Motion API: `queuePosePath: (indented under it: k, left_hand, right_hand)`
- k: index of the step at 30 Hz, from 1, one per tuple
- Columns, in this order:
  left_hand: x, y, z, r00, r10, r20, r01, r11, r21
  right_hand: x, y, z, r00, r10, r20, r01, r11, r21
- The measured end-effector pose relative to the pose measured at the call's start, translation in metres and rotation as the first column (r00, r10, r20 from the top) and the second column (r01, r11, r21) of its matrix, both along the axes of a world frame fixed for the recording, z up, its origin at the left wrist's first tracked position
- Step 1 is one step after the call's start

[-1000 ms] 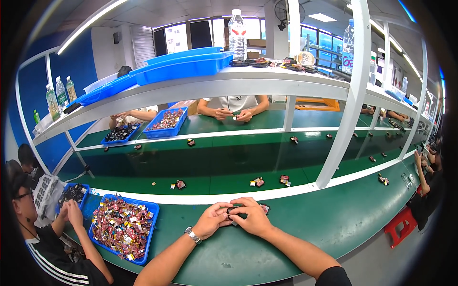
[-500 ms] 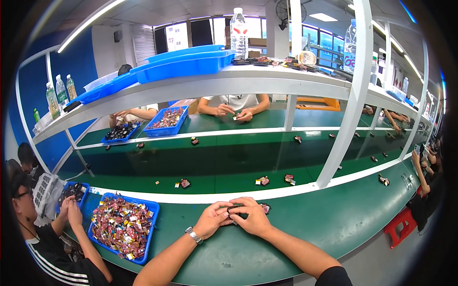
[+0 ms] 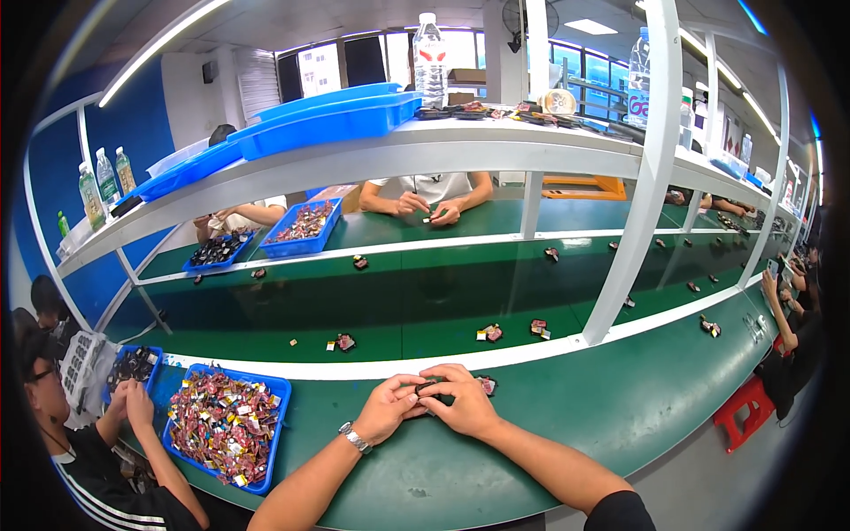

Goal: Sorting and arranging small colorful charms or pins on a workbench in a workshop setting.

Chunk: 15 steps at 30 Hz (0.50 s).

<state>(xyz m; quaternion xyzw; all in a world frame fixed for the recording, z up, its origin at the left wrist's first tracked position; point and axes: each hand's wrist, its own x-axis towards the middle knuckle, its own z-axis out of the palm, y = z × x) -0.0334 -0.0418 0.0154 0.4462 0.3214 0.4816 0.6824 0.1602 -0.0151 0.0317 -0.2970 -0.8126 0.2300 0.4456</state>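
My left hand (image 3: 388, 411), with a metal watch on its wrist, and my right hand (image 3: 464, 405) meet over the green bench. Between their fingertips they pinch a small black part (image 3: 427, 388); most of it is hidden by the fingers, so its exact kind does not show. Just behind my right fingers lies a small reddish-brown and black piece (image 3: 487, 385) on the bench. To the left of my hands stands a blue tray (image 3: 285, 403) heaped with small reddish-brown pieces (image 3: 223, 425) that carry white and yellow bits.
A white-framed shelf (image 3: 425, 152) crosses above the bench, bearing blue trays (image 3: 328, 124) and bottles. Beyond a white rail, a green belt (image 3: 416, 332) carries scattered small pieces. A co-worker (image 3: 133, 442) sits at left beside a tray of black parts (image 3: 133, 367); another works opposite.
My hands stay together around the black part, with only slight finger movement. The whole view has shifted a little.
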Motion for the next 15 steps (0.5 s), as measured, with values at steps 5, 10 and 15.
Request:
queuePosePath:
  k: [5,10,15]
  left_hand:
    - [-0.0031,0.0022,-0.0011,0.996,-0.044,0.078,0.046,0.999,-0.023]
    - [-0.0037,0.0023,-0.0026,0.996,-0.028,0.084,0.028,1.0,0.003]
    - [-0.0032,0.0022,-0.0051,0.995,-0.023,0.097,0.021,1.0,0.018]
  right_hand:
    - [0.0017,-0.0004,0.0005,1.0,0.007,-0.002,-0.007,1.0,-0.009]
    - [-0.0008,-0.0039,0.0061,0.999,0.044,-0.014,-0.044,0.999,-0.006]
    - [0.0014,-0.0031,0.0017,1.0,0.021,0.002,-0.021,1.0,-0.003]
